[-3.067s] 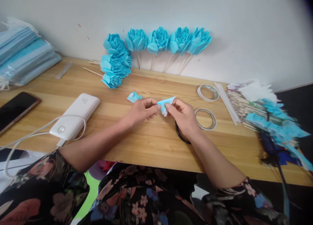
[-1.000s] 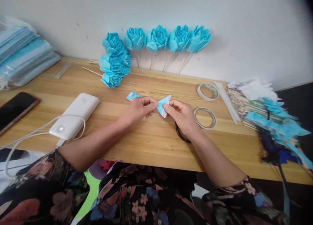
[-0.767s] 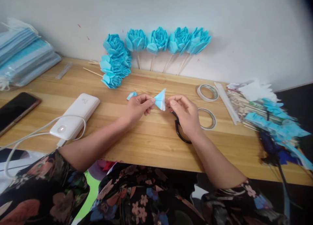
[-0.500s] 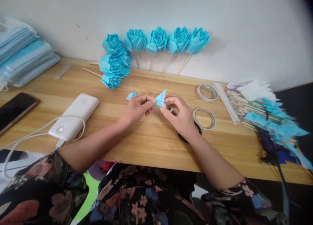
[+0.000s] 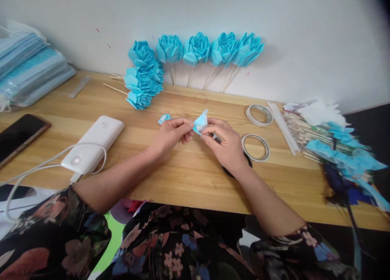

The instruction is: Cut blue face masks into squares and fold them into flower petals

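Between my hands, just above the table, is a small folded piece of light blue and white mask fabric [image 5: 200, 120]. My left hand [image 5: 173, 134] pinches its left lower edge between thumb and fingers. On the other side, the thumb and fingers of my right hand [image 5: 224, 141] grip its lower right corner. A small blue folded piece [image 5: 163, 118] lies on the table just behind my left hand. Under my right wrist, partly hidden, is a black ring-shaped object [image 5: 228, 171]; a dark bit shows beneath the right fingers.
Blue fabric flowers on sticks [image 5: 196, 49] lean on the wall, with more lying in a cluster [image 5: 141, 77]. Two tape rolls [image 5: 259, 115] and glue sticks [image 5: 283, 127] sit right, beside piled sticks and fabric [image 5: 338, 154]. Left are a power bank [image 5: 94, 144], phone [image 5: 22, 135] and packed masks [image 5: 33, 68].
My right fingers have shifted from the piece's upper right side down to its lower corner. The piece's right side has opened out slightly. My left hand has barely moved.
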A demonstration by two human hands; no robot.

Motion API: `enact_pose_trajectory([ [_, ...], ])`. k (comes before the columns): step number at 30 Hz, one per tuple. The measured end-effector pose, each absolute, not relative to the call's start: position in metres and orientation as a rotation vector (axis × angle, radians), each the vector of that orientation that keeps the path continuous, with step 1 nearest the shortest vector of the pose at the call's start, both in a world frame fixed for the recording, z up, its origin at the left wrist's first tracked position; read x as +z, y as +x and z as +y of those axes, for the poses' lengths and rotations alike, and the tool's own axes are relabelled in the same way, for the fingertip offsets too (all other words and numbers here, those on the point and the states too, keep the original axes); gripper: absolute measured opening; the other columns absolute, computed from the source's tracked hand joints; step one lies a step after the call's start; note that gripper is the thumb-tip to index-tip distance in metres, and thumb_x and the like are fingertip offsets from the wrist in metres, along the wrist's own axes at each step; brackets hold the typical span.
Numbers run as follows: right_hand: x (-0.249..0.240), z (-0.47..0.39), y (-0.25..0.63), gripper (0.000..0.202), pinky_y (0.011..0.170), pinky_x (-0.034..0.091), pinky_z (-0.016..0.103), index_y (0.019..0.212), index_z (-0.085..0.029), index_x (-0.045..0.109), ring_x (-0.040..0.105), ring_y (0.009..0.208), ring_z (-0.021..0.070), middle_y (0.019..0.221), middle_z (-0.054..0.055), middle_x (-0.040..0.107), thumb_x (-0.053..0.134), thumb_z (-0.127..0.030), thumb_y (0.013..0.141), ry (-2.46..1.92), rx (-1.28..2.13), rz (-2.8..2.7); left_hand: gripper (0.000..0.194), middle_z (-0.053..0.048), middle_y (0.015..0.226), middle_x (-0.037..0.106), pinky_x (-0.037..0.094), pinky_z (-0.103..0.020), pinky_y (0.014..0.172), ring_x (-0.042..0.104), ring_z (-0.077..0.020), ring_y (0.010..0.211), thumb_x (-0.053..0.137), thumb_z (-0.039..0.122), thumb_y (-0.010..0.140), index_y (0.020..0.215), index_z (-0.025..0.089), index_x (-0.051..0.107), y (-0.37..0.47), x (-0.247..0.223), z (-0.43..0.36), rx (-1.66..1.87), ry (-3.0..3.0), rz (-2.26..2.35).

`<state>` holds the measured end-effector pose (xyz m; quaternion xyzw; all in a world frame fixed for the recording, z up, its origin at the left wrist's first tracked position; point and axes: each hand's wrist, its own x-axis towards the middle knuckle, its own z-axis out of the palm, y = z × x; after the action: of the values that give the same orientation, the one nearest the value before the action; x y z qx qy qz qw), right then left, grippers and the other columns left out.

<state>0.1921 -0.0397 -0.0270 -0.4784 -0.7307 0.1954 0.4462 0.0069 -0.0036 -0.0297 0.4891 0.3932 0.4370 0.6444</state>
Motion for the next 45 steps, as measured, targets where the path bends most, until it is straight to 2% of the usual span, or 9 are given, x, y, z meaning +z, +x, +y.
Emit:
enact_pose_trajectory([
  [3,-0.0275,-0.0399,0.192,0.007,0.097,0.049,0.042,0.084,-0.026,0.07,0.068,0.109,0.0224,0.115,0.002,0.075,0.07,-0.02,0.087,-1.195,0.52,-1.784,0.021,0.0,0.058,0.06,0.041,-0.02,0.051,0.05,-0.0065,0.049,0.068,0.03,0.082,0.068,0.014,0.066,0.0071,-0.0265,-0.0041,0.972,1.148,0.953],
  [6,-0.0276,-0.04,0.1918,0.004,0.085,0.052,0.035,0.085,-0.025,0.068,0.068,0.091,0.0182,0.1,0.001,0.075,0.068,-0.023,0.088,-1.233,0.66,-1.705,0.022,0.001,0.057,0.059,0.04,-0.019,0.05,0.048,-0.0059,0.049,0.066,0.028,0.084,0.067,0.014,0.066,0.0077,-0.0228,-0.005,0.949,1.216,1.025],
  [9,-0.0266,-0.0398,0.1912,0.004,0.074,0.049,0.03,0.084,-0.023,0.067,0.063,0.075,0.0141,0.085,-0.001,0.072,0.068,-0.025,0.087,-1.272,0.789,-1.61,0.022,0.001,0.059,0.06,0.039,-0.018,0.049,0.048,-0.0056,0.05,0.064,0.027,0.086,0.068,0.014,0.066,0.0088,-0.0202,-0.0052,0.929,1.245,1.056],
  [14,-0.024,-0.0397,0.1899,0.008,0.065,0.043,0.028,0.078,-0.021,0.065,0.053,0.066,0.0114,0.074,-0.002,0.064,0.069,-0.026,0.083,-1.321,0.881,-1.511,0.023,0.001,0.059,0.059,0.039,-0.018,0.048,0.048,-0.0054,0.05,0.063,0.027,0.086,0.066,0.014,0.064,0.0091,-0.0201,-0.0049,0.908,1.27,1.052],
  [21,-0.026,-0.0387,0.189,0.011,0.061,0.039,0.028,0.076,-0.021,0.061,0.049,0.063,0.0109,0.069,-0.003,0.059,0.069,-0.027,0.081,-1.336,0.917,-1.455,0.024,0.0,0.061,0.06,0.04,-0.019,0.049,0.049,-0.0067,0.052,0.065,0.033,0.083,0.066,0.015,0.064,0.0084,-0.0226,-0.0066,0.92,1.297,1.016],
  [27,-0.028,-0.0362,0.1883,0.017,0.062,0.041,0.028,0.091,-0.024,0.055,0.051,0.063,0.011,0.07,-0.006,0.058,0.068,-0.026,0.08,-1.256,1.007,-1.4,0.026,0.0,0.061,0.06,0.039,-0.02,0.049,0.048,-0.007,0.053,0.066,0.036,0.081,0.064,0.016,0.064,0.0083,-0.024,-0.0056,0.924,1.294,0.995],
  [30,-0.0275,-0.0359,0.188,0.018,0.061,0.04,0.028,0.091,-0.025,0.053,0.05,0.062,0.011,0.068,-0.007,0.055,0.067,-0.025,0.08,-1.249,1.009,-1.393,0.027,0.0,0.06,0.059,0.039,-0.02,0.049,0.048,-0.0071,0.052,0.066,0.036,0.081,0.063,0.016,0.063,0.0085,-0.0246,-0.0055,0.927,1.293,0.997],
  [40,-0.0279,-0.0364,0.1881,0.013,0.06,0.038,0.028,0.086,-0.024,0.053,0.047,0.061,0.0108,0.067,-0.007,0.053,0.065,-0.023,0.082,-1.253,0.989,-1.396,0.028,0.0,0.06,0.059,0.039,-0.02,0.049,0.049,-0.0076,0.053,0.067,0.038,0.081,0.064,0.016,0.064,0.0084,-0.0268,-0.0046,0.917,1.292,1.015],
  [45,-0.0259,-0.0385,0.1889,0.003,0.065,0.041,0.028,0.079,-0.022,0.062,0.051,0.067,0.0117,0.072,-0.003,0.059,0.063,-0.021,0.082,-1.248,0.915,-1.48,0.027,-0.001,0.061,0.06,0.039,-0.019,0.049,0.048,-0.0073,0.052,0.066,0.035,0.082,0.064,0.016,0.064,0.0086,-0.0244,-0.0052,0.909,1.29,1.027],
])
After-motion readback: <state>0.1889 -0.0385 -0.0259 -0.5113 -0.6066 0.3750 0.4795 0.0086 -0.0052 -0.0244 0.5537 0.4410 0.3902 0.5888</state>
